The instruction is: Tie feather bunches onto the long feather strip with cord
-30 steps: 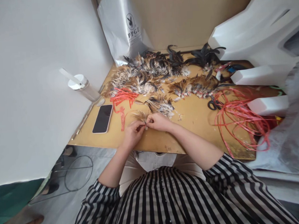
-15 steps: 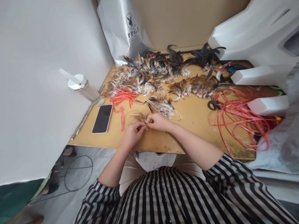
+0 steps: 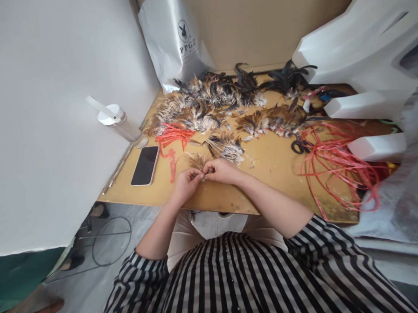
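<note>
A small bundle of light brown feathers (image 3: 196, 161) is pinched at its base near the front edge of the table. My left hand (image 3: 188, 183) is closed on it from the left, and my right hand (image 3: 221, 171) pinches from the right, fingertips touching the left ones. Just beyond lies a separate feather bundle (image 3: 226, 148) with pale quill ends. Cut red strips (image 3: 174, 133) rest to the left, and one crumpled red strip (image 3: 172, 165) lies nearer. What sits exactly between my fingertips is too small to make out.
A phone (image 3: 145, 166) and a lidded cup (image 3: 121, 123) stand at the left of the table (image 3: 266, 186). Feather heaps (image 3: 219, 90) line the back. Black scissors (image 3: 300, 145) and tangled red ribbon (image 3: 338, 159) lie right, beside white plastic legs (image 3: 376, 147). A silver bag (image 3: 171, 41) stands behind.
Both hands remain together at the feather bundle; their fingertips have shifted slightly. The whole view has moved a little, with the table things otherwise unchanged.
</note>
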